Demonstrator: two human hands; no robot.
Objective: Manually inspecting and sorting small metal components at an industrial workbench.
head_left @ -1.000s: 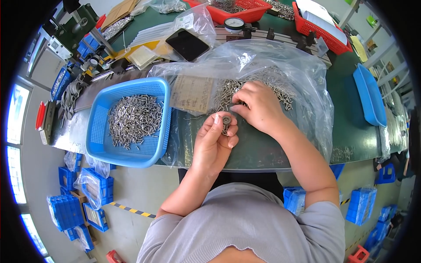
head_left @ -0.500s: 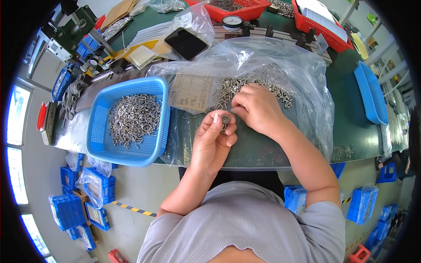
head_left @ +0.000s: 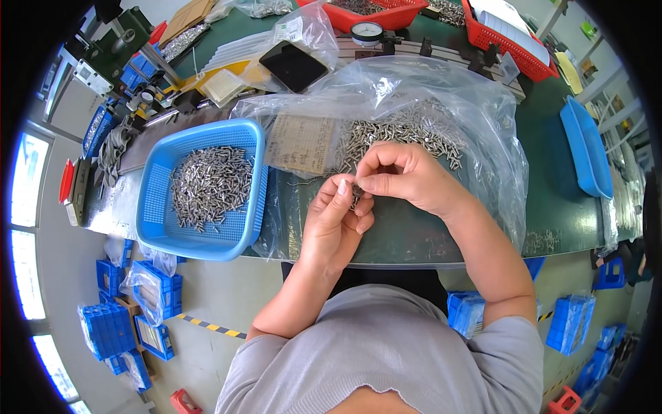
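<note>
The left hand (head_left: 336, 222) and the right hand (head_left: 400, 176) meet over the green table (head_left: 427, 234), fingertips touching each other. Between the fingertips there is a small metal part (head_left: 354, 195); both hands pinch it, but it is mostly hidden, so its shape cannot be told. The other fingers of the left hand are curled, and the right hand is bent over it from above.

Just behind the right hand lies a heap of small metal pins (head_left: 400, 134) on a clear plastic bag (head_left: 441, 90), which spreads around and under both hands. A brown paper label (head_left: 301, 143) lies in the bag, just beyond the left hand. To the left of the left hand stands a blue plastic basket (head_left: 243, 234), near but not touching it, with more metal pins (head_left: 207, 185) inside. Far beyond the hands there is a black flat case (head_left: 294, 65).
</note>
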